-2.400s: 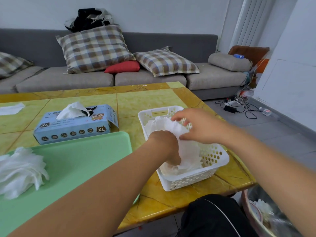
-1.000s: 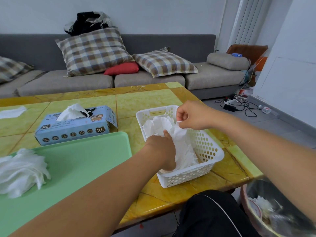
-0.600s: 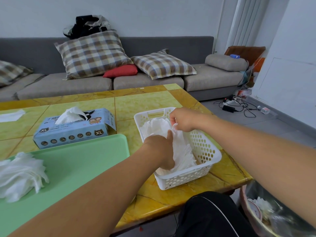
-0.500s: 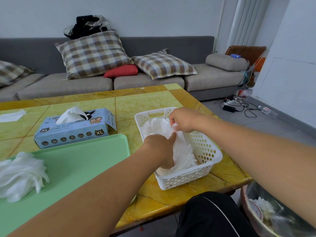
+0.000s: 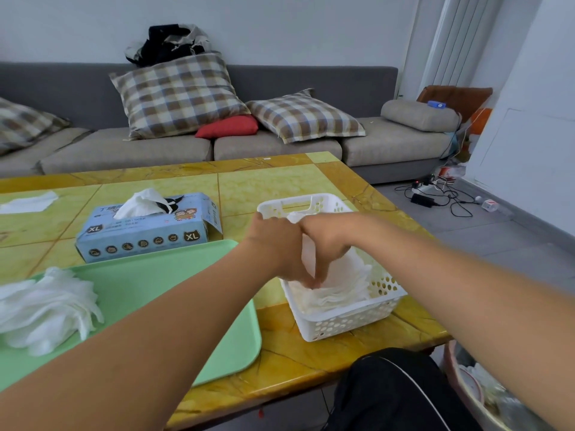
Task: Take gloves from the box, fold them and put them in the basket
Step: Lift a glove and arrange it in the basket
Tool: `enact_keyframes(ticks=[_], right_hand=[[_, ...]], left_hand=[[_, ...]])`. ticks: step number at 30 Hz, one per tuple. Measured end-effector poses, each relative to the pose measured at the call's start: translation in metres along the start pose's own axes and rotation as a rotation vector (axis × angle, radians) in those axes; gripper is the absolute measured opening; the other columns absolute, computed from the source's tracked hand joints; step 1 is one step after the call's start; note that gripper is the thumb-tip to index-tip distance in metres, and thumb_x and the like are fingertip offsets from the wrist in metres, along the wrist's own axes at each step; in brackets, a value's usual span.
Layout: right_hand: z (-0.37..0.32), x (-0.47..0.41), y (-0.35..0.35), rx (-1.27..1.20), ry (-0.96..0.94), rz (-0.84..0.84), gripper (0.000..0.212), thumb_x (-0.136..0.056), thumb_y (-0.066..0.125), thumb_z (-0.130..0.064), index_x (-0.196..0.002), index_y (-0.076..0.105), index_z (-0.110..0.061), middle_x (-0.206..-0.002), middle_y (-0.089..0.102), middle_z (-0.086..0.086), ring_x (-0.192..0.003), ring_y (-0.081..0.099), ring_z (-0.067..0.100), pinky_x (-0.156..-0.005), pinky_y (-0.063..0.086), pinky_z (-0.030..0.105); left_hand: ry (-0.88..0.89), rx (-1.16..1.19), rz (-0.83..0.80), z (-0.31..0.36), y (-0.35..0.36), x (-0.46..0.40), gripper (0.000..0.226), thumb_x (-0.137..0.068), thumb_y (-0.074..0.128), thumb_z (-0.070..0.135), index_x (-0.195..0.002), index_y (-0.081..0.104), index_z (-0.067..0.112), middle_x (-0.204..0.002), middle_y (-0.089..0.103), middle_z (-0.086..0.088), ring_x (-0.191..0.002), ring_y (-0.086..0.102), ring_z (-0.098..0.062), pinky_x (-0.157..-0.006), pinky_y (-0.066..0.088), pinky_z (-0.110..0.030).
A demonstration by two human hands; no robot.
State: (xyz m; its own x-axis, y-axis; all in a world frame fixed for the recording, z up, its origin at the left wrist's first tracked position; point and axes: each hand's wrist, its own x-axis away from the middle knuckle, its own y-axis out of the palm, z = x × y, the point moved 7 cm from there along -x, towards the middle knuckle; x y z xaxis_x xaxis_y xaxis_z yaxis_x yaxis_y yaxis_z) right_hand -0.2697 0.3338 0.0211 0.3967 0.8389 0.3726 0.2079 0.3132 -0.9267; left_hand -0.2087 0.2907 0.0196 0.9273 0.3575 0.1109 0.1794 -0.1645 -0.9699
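Note:
A white perforated basket (image 5: 348,323) stands on the table's right side and holds folded white gloves (image 5: 340,283). Both my hands reach down into it, side by side. My left hand (image 5: 277,244) and my right hand (image 5: 326,236) press their fingertips onto the glove stack; the fingertips are partly hidden among the gloves. A blue glove box (image 5: 146,228) marked XL sits to the left, with one white glove (image 5: 141,202) sticking out of its top slot.
A green tray (image 5: 174,290) lies front left with a loose pile of white gloves (image 5: 43,309) on it. A white sheet (image 5: 28,202) lies at the far left of the yellow table (image 5: 280,181). A grey sofa stands behind. A bin sits at lower right.
My right hand has come down from the basket's far rim to beside my left hand, and both now push onto the gloves in the basket's middle.

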Motion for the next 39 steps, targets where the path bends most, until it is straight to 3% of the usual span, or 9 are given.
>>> enact_keyframes(ticks=[6,14,19,21,24,27,31,34,39], right_hand=[[0.027,-0.040,0.022,0.154,0.098,-0.134,0.147,-0.058,0.097,-0.042,-0.160,-0.007,-0.020,-0.165,0.016,0.004,-0.147,0.033,0.031,-0.111,0.042,0.046],[0.055,-0.062,0.051,0.132,0.053,-0.161,0.151,-0.063,0.088,-0.059,-0.156,-0.026,-0.021,-0.168,-0.012,-0.005,-0.156,-0.002,0.018,-0.125,0.018,0.046],[0.046,-0.045,0.030,0.137,0.093,-0.171,0.135,-0.063,0.090,-0.055,-0.161,0.000,-0.028,-0.164,0.013,-0.007,-0.148,0.030,0.025,-0.111,0.042,0.047],[0.032,-0.026,-0.001,0.195,0.104,-0.092,0.118,-0.064,0.090,-0.054,-0.157,0.024,-0.026,-0.155,0.030,-0.006,-0.134,0.048,0.026,-0.102,0.050,0.044],[-0.019,-0.001,-0.051,0.096,0.015,0.149,0.084,-0.072,0.087,-0.047,-0.143,0.050,-0.022,-0.140,0.052,-0.002,-0.111,0.060,0.025,-0.090,0.055,0.042],[-0.110,0.013,-0.070,-0.059,-0.245,0.377,0.042,-0.084,0.079,-0.035,-0.116,0.068,-0.010,-0.117,0.069,0.007,-0.100,0.064,0.027,-0.085,0.053,0.039],[-0.210,-0.009,-0.027,-0.154,-0.391,0.287,0.038,-0.086,0.077,-0.031,-0.119,0.065,-0.016,-0.109,0.071,0.001,-0.097,0.063,0.021,-0.075,0.048,0.030],[-0.248,-0.042,0.014,-0.165,-0.396,0.174,0.063,-0.084,0.081,-0.032,-0.139,0.056,-0.018,-0.129,0.064,0.004,-0.114,0.061,0.024,-0.093,0.050,0.034],[-0.294,-0.057,0.002,-0.304,-0.490,0.228,0.075,-0.089,0.077,-0.033,-0.153,0.041,-0.022,-0.155,0.045,0.002,-0.137,0.047,0.023,-0.106,0.038,0.031]], left_hand=[[0.010,-0.155,-0.408,0.004,0.029,-0.034,0.110,-0.070,0.049,0.091,-0.159,0.017,0.034,-0.160,0.034,0.003,-0.151,0.021,-0.032,-0.115,-0.004,-0.071],[0.007,-0.319,-0.463,0.004,0.044,-0.047,0.118,-0.063,0.039,0.100,-0.156,-0.008,0.044,-0.167,0.011,0.006,-0.154,-0.003,-0.039,-0.102,-0.013,-0.083],[0.045,-0.068,-0.397,0.002,0.035,-0.038,0.111,-0.064,0.054,0.093,-0.155,0.027,0.037,-0.148,0.044,0.007,-0.146,0.030,-0.034,-0.114,0.011,-0.071],[0.097,0.173,-0.203,-0.005,0.011,-0.022,0.093,-0.074,0.064,0.078,-0.147,0.045,0.025,-0.137,0.055,0.003,-0.131,0.049,-0.026,-0.107,0.038,-0.040],[0.096,0.452,0.154,-0.052,-0.023,0.018,0.052,-0.088,0.068,0.050,-0.131,0.062,0.023,-0.130,0.064,0.004,-0.120,0.058,-0.019,-0.098,0.048,-0.035],[-0.052,0.608,0.386,-0.131,-0.020,0.068,0.013,-0.086,0.067,0.021,-0.094,0.076,0.027,-0.099,0.074,0.005,-0.094,0.069,-0.017,-0.086,0.054,-0.036],[-0.375,0.612,0.461,-0.233,0.034,0.139,0.016,-0.085,0.069,0.013,-0.099,0.075,0.019,-0.100,0.074,0.002,-0.096,0.068,-0.022,-0.082,0.051,-0.030],[-0.528,0.605,0.493,-0.277,0.075,0.185,0.052,-0.080,0.080,0.026,-0.129,0.063,0.021,-0.134,0.062,-0.003,-0.122,0.056,-0.026,-0.100,0.045,-0.036],[-0.573,0.544,0.105,-0.309,0.142,0.219,0.131,-0.056,0.092,0.056,-0.159,0.018,0.025,-0.162,0.024,-0.004,-0.145,0.030,-0.031,-0.117,0.032,-0.048]])
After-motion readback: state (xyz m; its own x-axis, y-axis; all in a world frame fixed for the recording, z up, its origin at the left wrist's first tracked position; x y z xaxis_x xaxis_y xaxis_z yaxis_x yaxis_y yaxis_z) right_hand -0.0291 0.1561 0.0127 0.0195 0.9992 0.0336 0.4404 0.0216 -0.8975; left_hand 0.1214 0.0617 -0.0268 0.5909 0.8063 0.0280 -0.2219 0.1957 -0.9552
